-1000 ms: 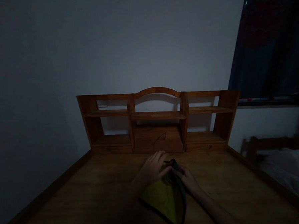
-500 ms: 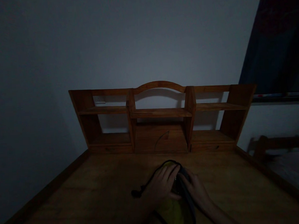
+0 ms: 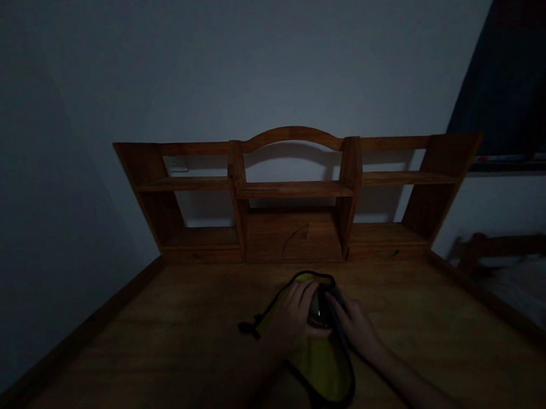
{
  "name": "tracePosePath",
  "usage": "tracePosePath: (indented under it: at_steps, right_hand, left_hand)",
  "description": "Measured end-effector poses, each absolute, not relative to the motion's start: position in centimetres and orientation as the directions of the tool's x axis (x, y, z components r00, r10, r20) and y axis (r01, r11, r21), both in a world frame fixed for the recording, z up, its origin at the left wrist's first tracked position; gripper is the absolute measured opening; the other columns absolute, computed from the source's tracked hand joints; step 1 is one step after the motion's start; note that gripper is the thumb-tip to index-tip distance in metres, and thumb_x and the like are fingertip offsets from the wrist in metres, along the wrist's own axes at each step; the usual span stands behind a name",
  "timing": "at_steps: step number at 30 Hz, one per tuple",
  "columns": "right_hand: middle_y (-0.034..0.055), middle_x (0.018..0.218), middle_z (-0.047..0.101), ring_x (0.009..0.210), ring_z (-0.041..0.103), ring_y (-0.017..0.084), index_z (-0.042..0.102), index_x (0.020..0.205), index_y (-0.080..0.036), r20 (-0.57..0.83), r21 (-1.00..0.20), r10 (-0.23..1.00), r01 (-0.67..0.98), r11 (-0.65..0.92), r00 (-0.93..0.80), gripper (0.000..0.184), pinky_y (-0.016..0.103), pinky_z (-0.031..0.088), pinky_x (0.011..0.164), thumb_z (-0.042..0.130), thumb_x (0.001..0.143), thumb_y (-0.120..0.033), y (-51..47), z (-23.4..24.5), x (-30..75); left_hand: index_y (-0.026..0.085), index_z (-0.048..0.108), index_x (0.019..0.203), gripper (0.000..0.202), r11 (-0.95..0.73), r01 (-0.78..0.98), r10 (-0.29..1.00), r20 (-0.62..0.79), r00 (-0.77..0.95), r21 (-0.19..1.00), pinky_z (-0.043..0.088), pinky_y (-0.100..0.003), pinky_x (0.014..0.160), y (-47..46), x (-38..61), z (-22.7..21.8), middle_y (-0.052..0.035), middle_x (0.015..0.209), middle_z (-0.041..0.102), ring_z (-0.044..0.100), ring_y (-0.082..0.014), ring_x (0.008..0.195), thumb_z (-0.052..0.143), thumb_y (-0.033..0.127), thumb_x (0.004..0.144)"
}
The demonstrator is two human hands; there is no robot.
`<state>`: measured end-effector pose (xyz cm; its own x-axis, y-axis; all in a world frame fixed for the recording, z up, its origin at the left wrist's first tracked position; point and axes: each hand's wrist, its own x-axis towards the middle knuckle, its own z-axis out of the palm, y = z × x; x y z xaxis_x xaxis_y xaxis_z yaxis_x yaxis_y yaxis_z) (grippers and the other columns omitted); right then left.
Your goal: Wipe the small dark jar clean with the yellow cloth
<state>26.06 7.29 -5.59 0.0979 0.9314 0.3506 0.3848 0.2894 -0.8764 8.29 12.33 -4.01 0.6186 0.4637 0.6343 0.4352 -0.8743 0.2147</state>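
An unfolded case (image 3: 325, 366) with a yellow-green lining and dark edging lies on the wooden desk. A dark, rounded, glossy object (image 3: 319, 312) sits at its upper part; I cannot make out its kind. My left hand (image 3: 294, 310) curls around the left side of this object, fingers over its top and thumb beneath. My right hand (image 3: 355, 322) grips the case's right edge beside the object, thumb and fingers closed. A small dark tab (image 3: 248, 328) sticks out at the case's left corner. The dim light hides much detail.
A wooden shelf unit (image 3: 295, 191) with several compartments stands along the back of the desk (image 3: 192, 331). Raised rims run along both desk sides. A white wall rises behind, with a dark window (image 3: 514, 94) at upper right and bedding (image 3: 529, 295) at right.
More of the case's lining and of the dark glossy object now shows. The case's lower flap lies more spread out. Both hands stay at the case, and the view has tilted slightly down.
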Motion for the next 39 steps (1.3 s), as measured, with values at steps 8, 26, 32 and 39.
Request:
tracePosePath:
  at_steps: [8, 26, 32, 39]
  right_hand:
    - [0.0039, 0.122, 0.063, 0.114, 0.055, 0.027, 0.059, 0.121, -0.023, 0.173, -0.973, 0.98, -0.136, 0.185, 0.096, 0.044, 0.039, 0.04, 0.1, 0.07, 0.08, -0.034, 8.3, -5.4, 26.0]
    - [0.0069, 0.097, 0.073, 0.09, 0.066, 0.024, 0.071, 0.094, -0.018, -0.028, -0.86, 0.999, -0.509, -0.033, -0.018, 0.028, 0.035, 0.048, 0.084, 0.071, 0.08, -0.042, 8.1, -4.9, 26.5]
    - [0.0066, 0.092, 0.074, 0.083, 0.068, 0.024, 0.072, 0.093, -0.018, -0.061, -0.855, 0.998, -0.517, -0.051, 0.003, 0.026, 0.035, 0.05, 0.079, 0.07, 0.08, -0.041, 7.9, -4.3, 26.4]
    - [0.0062, 0.094, 0.073, 0.082, 0.068, 0.022, 0.071, 0.09, -0.018, -0.039, -0.845, 0.997, -0.531, -0.068, -0.065, 0.021, 0.034, 0.049, 0.083, 0.07, 0.081, -0.037, 7.9, -4.4, 26.5]
  left_hand:
    - [0.017, 0.03, 0.137, 0.087, -0.852, 0.417, 0.512, 0.669, 0.538, 0.317, 0.039, -0.047, 0.104, 12.7, 8.1, -4.2, -0.0148, 0.132, 0.048, 0.046, -0.0294, 0.122, 0.073, 0.052, 0.069]
    - [0.021, 0.018, 0.143, 0.101, -0.812, 0.348, 0.58, 0.716, 0.389, 0.468, 0.038, -0.044, 0.106, 12.0, 8.6, -4.1, -0.0139, 0.138, 0.042, 0.04, -0.0273, 0.129, 0.075, 0.053, 0.066]
    - [0.021, 0.018, 0.145, 0.097, -0.83, 0.434, 0.542, 0.694, 0.474, 0.351, 0.035, -0.041, 0.108, 11.9, 8.3, -3.9, -0.012, 0.138, 0.043, 0.039, -0.0254, 0.129, 0.07, 0.057, 0.071]
    - [0.021, 0.026, 0.142, 0.097, -0.81, 0.483, 0.561, 0.678, 0.476, 0.332, 0.04, -0.041, 0.104, 12.5, 8.2, -3.8, -0.0119, 0.134, 0.048, 0.047, -0.0263, 0.123, 0.068, 0.064, 0.067]
